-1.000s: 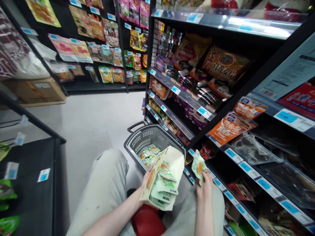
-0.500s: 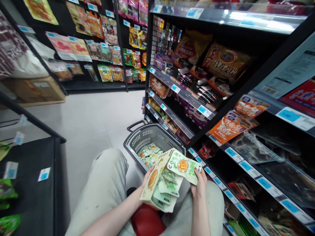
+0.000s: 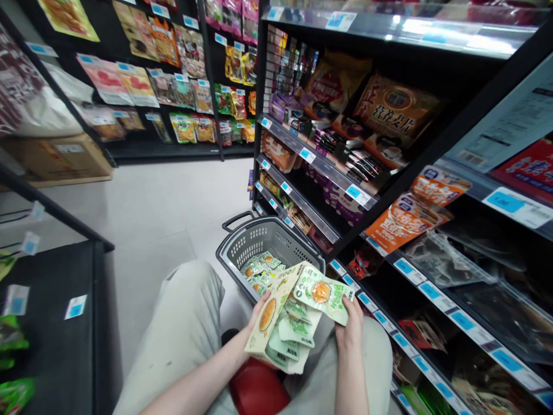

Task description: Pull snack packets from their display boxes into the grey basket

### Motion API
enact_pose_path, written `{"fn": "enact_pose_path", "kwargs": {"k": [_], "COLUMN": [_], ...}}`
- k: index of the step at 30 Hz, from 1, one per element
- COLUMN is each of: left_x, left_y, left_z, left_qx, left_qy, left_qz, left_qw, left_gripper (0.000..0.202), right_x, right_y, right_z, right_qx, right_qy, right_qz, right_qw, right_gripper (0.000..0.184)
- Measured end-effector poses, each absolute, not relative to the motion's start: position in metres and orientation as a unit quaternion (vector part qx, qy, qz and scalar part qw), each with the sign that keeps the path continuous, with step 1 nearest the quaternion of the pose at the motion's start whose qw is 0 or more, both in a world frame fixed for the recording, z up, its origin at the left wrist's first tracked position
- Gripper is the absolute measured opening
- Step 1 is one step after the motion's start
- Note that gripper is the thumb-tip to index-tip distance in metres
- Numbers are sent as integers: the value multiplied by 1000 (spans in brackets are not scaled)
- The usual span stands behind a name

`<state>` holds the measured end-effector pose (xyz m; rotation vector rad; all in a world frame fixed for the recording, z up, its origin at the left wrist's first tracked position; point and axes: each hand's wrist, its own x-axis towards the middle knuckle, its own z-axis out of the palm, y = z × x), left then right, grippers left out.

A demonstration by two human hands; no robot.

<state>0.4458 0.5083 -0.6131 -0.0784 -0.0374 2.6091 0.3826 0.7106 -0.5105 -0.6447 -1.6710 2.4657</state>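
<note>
My left hand [image 3: 256, 311] grips the side of an open cream cardboard box [image 3: 268, 314] that holds several small green snack packets [image 3: 294, 331]. My right hand [image 3: 351, 323] pinches one green packet with an orange picture [image 3: 323, 294] and holds it flat over the mouth of the box. Both hands are over my lap, low in the middle of the view. Just beyond the box, a grey plastic basket [image 3: 242, 245] stands on the floor with more of the same green packets [image 3: 261, 271] inside.
Black shelves [image 3: 319, 170] full of packaged food rise close on the right. A low dark shelf unit [image 3: 56, 323] stands on the left. Pale floor [image 3: 147, 213] runs ahead to a wall of hanging snack bags. A red stool [image 3: 257, 389] shows under me.
My right hand swung in from the right, turning the green packet from edge-on to flat over the box. Since half a second ago, hardly anything has moved.
</note>
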Motion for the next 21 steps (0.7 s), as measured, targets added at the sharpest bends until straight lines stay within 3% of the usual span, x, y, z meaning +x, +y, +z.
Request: {"fn": "enact_pose_path", "kwargs": {"k": [5, 9, 16, 21], "left_x": [446, 447, 446, 448], "left_y": [509, 507, 507, 510], "left_z": [-604, -596, -592, -606], "left_qx": [-37, -31, 10, -3], "left_qy": [-6, -8, -6, 9], "left_qz": [969, 967, 966, 963], "left_qw": [243, 254, 257, 270], "left_gripper": [57, 62, 56, 58], "right_x": [375, 376, 388, 375], "right_y": [726, 732, 716, 700], "right_z": [-529, -544, -555, -556], "right_qx": [-242, -245, -209, -112], "right_qy": [-582, -623, -820, -797], "right_qz": [771, 741, 531, 591], "right_qw": [89, 52, 40, 46], "right_gripper": [35, 41, 40, 44]}}
